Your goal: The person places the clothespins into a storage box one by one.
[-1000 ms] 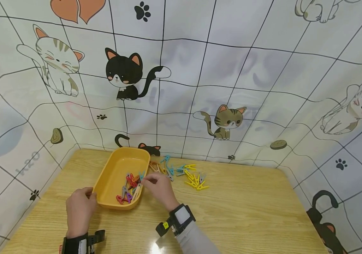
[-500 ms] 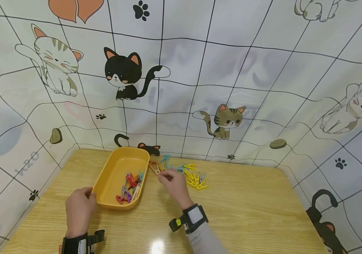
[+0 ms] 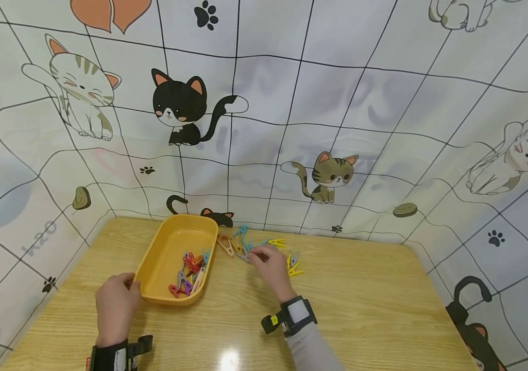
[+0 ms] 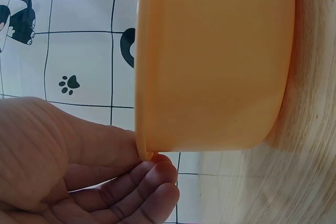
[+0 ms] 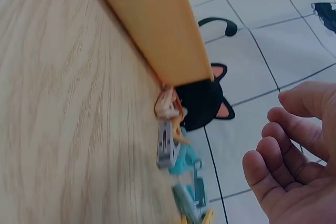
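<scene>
Here's my right hand [image 3: 270, 270] hovering over the table [image 3: 352, 309], fingers loosely bent, a small gap between thumb and forefinger, nothing held; and the grey peg [image 3: 242, 257] lies just to the left of those fingertips, on the tray side; its long axis slants from far left to near right, near end towards my fingers, so a pinch across its narrow sides looks the natural fit, I'd judge; the right hand is clearly the nearer one!

Over on the left, my left hand [image 3: 117, 309] pinches the rim of the yellow tray [image 3: 164, 263], well apart from the loose pegs; beside the tray's far right side come a tan peg [image 3: 225, 247] and, farther back, a blue peg [image 3: 242, 233]; yellow pegs [image 3: 293, 269] lie to the right, partly behind my right hand; a mixed heap of pegs [image 3: 193, 265] sits inside the tray, along its right side.

Now for lettering: no brand that I can read on tray or pegs; the wall [image 3: 375, 216] has faint, reversed-looking letters [image 3: 41, 239] at left, too pale to read surely; the red tag [image 3: 88, 363] at my left wrist is too small to tell.
</scene>
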`<state>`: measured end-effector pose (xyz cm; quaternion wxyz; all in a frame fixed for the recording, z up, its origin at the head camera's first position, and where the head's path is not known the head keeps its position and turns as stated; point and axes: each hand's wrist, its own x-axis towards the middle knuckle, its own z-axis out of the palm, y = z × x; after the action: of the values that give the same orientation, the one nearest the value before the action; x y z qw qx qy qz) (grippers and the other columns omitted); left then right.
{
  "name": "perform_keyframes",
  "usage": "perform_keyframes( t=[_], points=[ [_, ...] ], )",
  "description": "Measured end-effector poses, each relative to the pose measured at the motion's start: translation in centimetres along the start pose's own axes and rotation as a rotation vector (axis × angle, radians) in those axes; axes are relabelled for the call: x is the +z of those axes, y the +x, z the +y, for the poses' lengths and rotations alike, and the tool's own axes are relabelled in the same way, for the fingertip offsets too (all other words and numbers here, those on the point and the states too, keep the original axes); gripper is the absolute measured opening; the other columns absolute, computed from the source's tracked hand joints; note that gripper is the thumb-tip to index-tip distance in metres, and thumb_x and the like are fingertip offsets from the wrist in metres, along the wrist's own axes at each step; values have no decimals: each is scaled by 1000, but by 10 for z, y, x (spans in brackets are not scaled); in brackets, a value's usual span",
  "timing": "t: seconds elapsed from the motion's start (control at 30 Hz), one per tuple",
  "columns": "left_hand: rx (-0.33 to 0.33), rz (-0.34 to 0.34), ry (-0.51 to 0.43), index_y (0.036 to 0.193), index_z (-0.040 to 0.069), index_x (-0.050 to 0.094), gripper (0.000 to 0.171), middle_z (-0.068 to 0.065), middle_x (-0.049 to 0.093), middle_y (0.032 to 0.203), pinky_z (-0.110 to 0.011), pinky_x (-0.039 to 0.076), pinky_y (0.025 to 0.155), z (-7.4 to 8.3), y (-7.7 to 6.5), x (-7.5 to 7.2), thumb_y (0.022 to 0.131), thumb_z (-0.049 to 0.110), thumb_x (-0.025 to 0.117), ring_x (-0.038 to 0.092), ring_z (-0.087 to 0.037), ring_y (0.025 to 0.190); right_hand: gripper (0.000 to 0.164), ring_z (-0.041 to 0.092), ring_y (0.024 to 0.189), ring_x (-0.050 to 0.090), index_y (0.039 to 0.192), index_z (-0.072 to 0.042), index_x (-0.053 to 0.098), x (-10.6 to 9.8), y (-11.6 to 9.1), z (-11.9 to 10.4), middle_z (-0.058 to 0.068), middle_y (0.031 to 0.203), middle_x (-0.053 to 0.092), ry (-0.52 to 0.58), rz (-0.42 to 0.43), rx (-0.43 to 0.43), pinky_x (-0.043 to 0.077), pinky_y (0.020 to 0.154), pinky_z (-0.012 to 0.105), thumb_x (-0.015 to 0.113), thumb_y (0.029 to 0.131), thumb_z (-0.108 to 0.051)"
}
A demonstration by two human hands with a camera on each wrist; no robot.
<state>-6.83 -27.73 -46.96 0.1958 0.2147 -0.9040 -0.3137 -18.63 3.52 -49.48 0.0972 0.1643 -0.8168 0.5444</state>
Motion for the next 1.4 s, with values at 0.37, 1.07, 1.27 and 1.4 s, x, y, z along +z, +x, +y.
perform_keyframes(
  t=[0.37, 1.07, 1.27, 1.4],
  points=[
    [23, -6, -10, 106, -22, 69, 25, -34, 68, 86, -44, 51, 55, -2, 2, 0, 87, -6, 63, 66, -42, 71, 9, 19, 84, 65, 97, -3, 80, -17, 3, 19, 6, 93, 70, -136, 15, 14, 54, 73, 27, 74, 94, -9],
    [6, -11, 1, 108, -21, 69, 25, -33, 68, 87, -45, 51, 58, -4, 1, 1, 88, -5, 65, 66, -42, 74, 12, 18, 77, 59, 94, 3, 80, -26, 4, 29, 8, 86, 65, -416, -34, 51, 52, 67, 32, 72, 86, 0],
    [5, -8, 0, 108, -21, 69, 25, -33, 68, 87, -47, 52, 59, -3, 1, 1, 88, -5, 64, 66, -42, 74, 11, 24, 81, 63, 93, 3, 79, -25, 6, 31, 12, 88, 67, -567, -72, 15, 56, 72, 39, 72, 84, 1],
    [7, -2, -3, 108, -21, 69, 25, -34, 68, 88, -47, 52, 59, -3, 0, 0, 88, -6, 64, 66, -43, 75, 7, 24, 79, 62, 86, 3, 78, -25, 6, 30, 11, 84, 65, -627, -82, -10, 56, 73, 40, 72, 84, 2]
  ],
)
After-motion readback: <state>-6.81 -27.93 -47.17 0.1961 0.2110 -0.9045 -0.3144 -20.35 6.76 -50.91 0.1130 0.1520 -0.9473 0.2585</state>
